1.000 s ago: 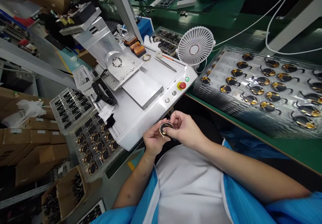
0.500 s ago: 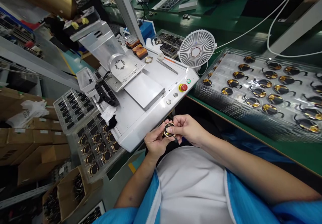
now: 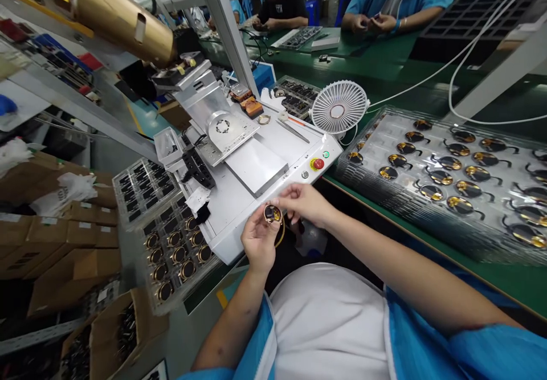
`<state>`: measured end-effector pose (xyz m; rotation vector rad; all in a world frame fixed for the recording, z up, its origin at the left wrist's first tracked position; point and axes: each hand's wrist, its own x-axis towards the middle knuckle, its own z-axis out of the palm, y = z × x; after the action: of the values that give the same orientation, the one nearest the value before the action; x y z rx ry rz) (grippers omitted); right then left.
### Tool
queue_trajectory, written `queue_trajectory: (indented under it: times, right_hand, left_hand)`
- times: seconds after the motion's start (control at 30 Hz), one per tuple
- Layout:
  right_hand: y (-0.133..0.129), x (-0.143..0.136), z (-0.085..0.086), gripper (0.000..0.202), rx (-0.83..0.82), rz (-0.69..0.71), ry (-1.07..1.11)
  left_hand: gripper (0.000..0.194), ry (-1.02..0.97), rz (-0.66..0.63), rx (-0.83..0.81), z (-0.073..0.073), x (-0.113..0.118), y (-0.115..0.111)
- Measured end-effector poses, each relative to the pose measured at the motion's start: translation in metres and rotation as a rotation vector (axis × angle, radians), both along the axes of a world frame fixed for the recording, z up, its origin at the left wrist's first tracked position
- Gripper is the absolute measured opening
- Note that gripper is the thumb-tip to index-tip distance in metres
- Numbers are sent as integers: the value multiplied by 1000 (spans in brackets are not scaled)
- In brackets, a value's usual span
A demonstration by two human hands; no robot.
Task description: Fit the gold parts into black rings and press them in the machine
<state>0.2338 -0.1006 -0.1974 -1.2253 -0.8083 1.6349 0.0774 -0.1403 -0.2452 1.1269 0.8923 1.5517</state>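
My left hand (image 3: 258, 242) grips a round, gold-rimmed watch case (image 3: 272, 214) between thumb and fingers. The case is tilted toward me, and dark and gold-coloured parts show inside it. My right hand (image 3: 304, 202) is closed, thumb and fingertips pressed together at the upper right edge of the case. Whether a small part sits between those fingertips is too fine to make out. Both hands are in front of the white machine base (image 3: 231, 235), above my lap.
Metal fixture (image 3: 222, 129) and flat plate (image 3: 258, 166) top the machine, beside a red stop button (image 3: 317, 164) and tweezers (image 3: 294, 130). A fan (image 3: 338, 106) stands behind. Stacked clear trays (image 3: 363, 183) hold round parts at right; a watch-case tray (image 3: 171, 289) lies left. Co-workers sit opposite.
The watch case has turned, showing its inside more. My right thumb has moved off its face to the edge. The camera view has shifted, so the bench appears lower and further right.
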Motion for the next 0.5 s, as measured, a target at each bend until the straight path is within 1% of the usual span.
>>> queue_trajectory:
  times: [0.03,0.1,0.17,0.23,0.3,0.37,0.43,0.5]
  right_hand:
    - [14,5,2,57,11,-87,-38]
    - [40,14,8,47,30,-243,-120]
    - [59,22,13,37,51,-304,-201]
    - [66,27,17,35,80,-314,-250]
    - [61,29,19,37,129,-316,-272]
    - [46,29,18,41,199,-281,-273]
    - [25,28,17,45,265,-193,-247]
    - [2,27,15,45,291,-99,-217]
  left_hand:
    - [41,-23,-46,-18,2,-1,0]
    - [37,-35,-152,-62,6,-3,-1]
    - [39,2,-217,-92,9,-4,-3]
    - [49,51,-229,-83,9,-5,-4]
    - [61,85,-213,-49,9,-6,-4]
    - [69,123,-183,-13,9,-7,-3]
    - [73,185,-153,13,10,-8,-3]
    - [74,262,-123,41,11,-8,-4]
